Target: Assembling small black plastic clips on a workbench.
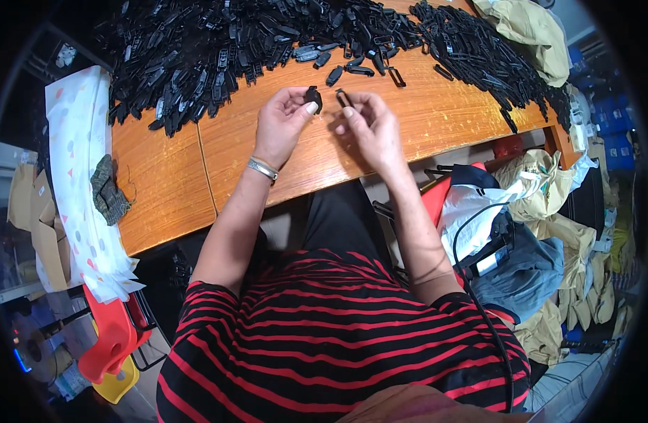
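Note:
My left hand [284,125] pinches a small black plastic part [313,99] between thumb and fingers, just above the wooden table [295,173]. A short gap away, my right hand [368,127] grips a narrow black plastic frame [343,97] by its lower end. The two pieces are apart. Beyond my hands lie several loose black plastic pieces [334,75], some oval and solid. A large heap of similar black parts [197,53] covers the far left of the table, and a heap of slim black frames [472,53] spreads over the far right.
White patterned sheeting [80,162] hangs over the table's left end, beside a dark grey cloth [106,190]. Red [112,345] and yellow [119,381] seats stand lower left. Tan sacks [528,183] and a blue-grey garment [521,268] crowd the right. A black cable [489,317] runs down my right side.

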A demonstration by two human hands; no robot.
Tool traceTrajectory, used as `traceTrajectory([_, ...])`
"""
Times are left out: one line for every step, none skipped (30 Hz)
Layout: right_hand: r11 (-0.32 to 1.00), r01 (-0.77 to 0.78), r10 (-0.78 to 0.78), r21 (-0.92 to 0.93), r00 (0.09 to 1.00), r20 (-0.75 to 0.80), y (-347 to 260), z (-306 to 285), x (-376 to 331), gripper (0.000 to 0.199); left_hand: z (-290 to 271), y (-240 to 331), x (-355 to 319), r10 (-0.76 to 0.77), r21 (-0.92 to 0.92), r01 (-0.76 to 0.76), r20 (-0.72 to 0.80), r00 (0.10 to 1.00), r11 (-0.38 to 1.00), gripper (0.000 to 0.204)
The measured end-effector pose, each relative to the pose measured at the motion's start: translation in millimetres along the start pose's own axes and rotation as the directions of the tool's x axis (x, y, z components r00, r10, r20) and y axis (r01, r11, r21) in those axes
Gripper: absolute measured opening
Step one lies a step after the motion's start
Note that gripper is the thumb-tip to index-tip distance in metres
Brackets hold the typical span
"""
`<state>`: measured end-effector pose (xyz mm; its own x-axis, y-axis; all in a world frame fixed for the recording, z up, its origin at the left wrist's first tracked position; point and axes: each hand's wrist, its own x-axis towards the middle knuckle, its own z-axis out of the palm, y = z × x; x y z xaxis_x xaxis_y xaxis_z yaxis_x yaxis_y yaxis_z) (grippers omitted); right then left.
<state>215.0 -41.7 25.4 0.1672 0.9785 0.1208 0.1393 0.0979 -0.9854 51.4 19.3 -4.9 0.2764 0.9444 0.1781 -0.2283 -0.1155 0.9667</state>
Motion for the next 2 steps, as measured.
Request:
traceTrajectory([0.995,-0.064,0.064,0.074,0.998,0.008,-7.5,7.1,-5.0,0.024,0.5,1.0,0.4,-0.018,-0.061,0.020,0.021,1.000,0.998,0.025])
traceTrajectory([0.996,-0.082,0.082,0.045,0.997,0.012,-12.6,11.4,-7.8,0.028,1.4,1.4,0.5,-0.019,-0.060,0.020,0.024,1.000,0.998,0.025])
